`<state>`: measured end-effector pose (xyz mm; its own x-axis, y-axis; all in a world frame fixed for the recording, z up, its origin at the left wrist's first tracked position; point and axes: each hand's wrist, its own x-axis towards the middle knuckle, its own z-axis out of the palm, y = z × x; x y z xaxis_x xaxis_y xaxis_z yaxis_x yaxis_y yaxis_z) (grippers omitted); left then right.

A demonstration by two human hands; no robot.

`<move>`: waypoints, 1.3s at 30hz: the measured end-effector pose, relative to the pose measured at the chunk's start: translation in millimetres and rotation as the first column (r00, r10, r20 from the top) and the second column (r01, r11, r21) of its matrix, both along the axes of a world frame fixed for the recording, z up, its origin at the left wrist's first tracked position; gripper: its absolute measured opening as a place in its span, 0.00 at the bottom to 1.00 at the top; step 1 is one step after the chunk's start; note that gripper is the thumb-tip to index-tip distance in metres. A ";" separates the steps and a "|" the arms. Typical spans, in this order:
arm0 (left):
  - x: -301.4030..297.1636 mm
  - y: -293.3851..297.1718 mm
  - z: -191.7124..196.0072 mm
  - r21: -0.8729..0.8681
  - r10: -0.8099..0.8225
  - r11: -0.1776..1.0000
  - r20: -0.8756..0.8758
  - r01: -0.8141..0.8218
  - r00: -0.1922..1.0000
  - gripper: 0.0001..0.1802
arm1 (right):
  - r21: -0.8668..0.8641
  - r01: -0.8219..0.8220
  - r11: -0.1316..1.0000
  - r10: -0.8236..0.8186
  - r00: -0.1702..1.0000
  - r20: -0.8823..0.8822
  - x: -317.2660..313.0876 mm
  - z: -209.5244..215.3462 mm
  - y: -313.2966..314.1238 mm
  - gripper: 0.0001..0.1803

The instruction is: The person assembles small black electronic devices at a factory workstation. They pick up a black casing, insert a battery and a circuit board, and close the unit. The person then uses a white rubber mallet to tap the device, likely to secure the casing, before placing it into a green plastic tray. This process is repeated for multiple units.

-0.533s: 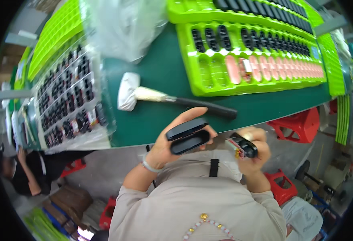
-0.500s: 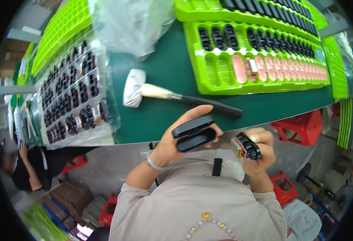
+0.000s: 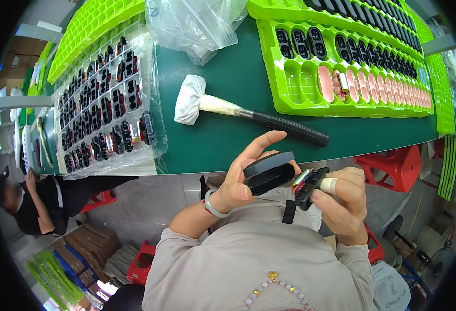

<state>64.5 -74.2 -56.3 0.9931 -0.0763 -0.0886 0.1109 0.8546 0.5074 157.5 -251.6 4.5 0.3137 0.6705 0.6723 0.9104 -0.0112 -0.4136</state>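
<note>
My left hand is wrapped round a small black earbud case, whose lid is raised and whose hollow body faces right. In my right hand, a black plastic insert with a circuit board and a silvery part on its back is pinched between the fingers. The insert is tilted, its board side toward the case, close to the case's right edge; whether they touch I cannot tell. A pale wrap covers one right finger. Both hands are in front of the table's near edge.
A mallet with a white-wrapped head lies on the green table. A lime tray of black inserts and pink shells stands right; a clear tray of black parts stands left. Behind are plastic bags. A person sits left, a red stool right.
My right hand has brought the insert closer to the case and turned its board side more toward it. The view has shifted, so the table things appear further right.
</note>
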 end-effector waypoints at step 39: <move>5.2 0.2 -4.3 0.077 -0.014 0.997 -0.029 0.017 0.999 0.61 | -0.187 -0.118 0.975 0.115 0.993 -0.024 9.9 7.5 24.0 0.23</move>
<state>69.7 -74.0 -60.6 0.9888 -0.0833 -0.1235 0.1393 0.8108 0.5685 167.5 -227.6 12.0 0.2343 0.8168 0.5272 0.9044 0.0157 -0.4263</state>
